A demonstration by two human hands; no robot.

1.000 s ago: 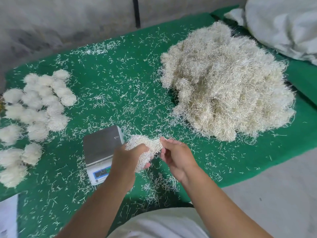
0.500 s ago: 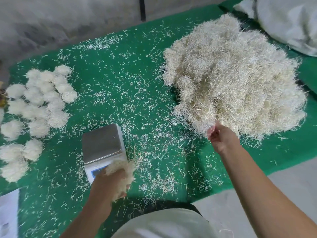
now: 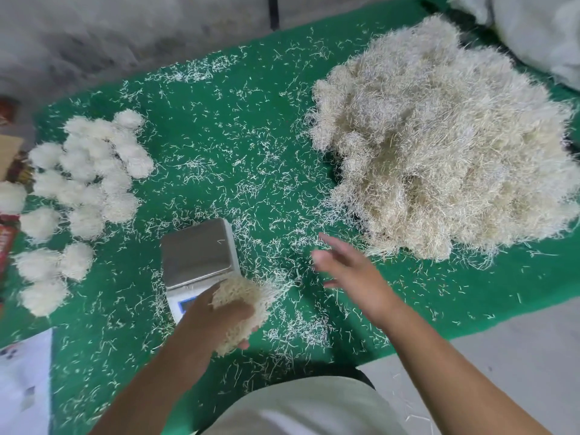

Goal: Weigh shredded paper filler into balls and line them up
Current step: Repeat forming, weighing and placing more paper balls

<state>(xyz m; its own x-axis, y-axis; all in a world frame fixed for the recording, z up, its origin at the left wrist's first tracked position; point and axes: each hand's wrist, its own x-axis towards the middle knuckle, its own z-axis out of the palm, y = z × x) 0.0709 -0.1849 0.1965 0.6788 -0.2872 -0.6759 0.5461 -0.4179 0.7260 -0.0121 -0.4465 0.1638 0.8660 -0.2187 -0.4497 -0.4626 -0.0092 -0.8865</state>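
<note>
A big heap of cream shredded paper (image 3: 439, 146) lies at the right of the green mat (image 3: 219, 127). My left hand (image 3: 204, 324) grips a clump of shredded paper (image 3: 248, 306) just in front of the small digital scale (image 3: 197, 249), covering part of its display. The scale's steel platform is bare. My right hand (image 3: 351, 274) hovers over the mat between the scale and the heap, fingers spread and holding nothing. Several finished paper balls (image 3: 88, 189) are grouped in rows at the left.
Loose shreds litter the whole mat. A white sack (image 3: 539, 29) lies at the far right corner. White paper (image 3: 22, 384) sits at the near left, and red and brown packaging (image 3: 9, 158) at the left edge. A grey floor (image 3: 518, 356) borders the mat.
My right hand left the clump, reached to the heap's near edge, then drew back toward the scale, empty. My left hand has kept the clump near the scale's display.
</note>
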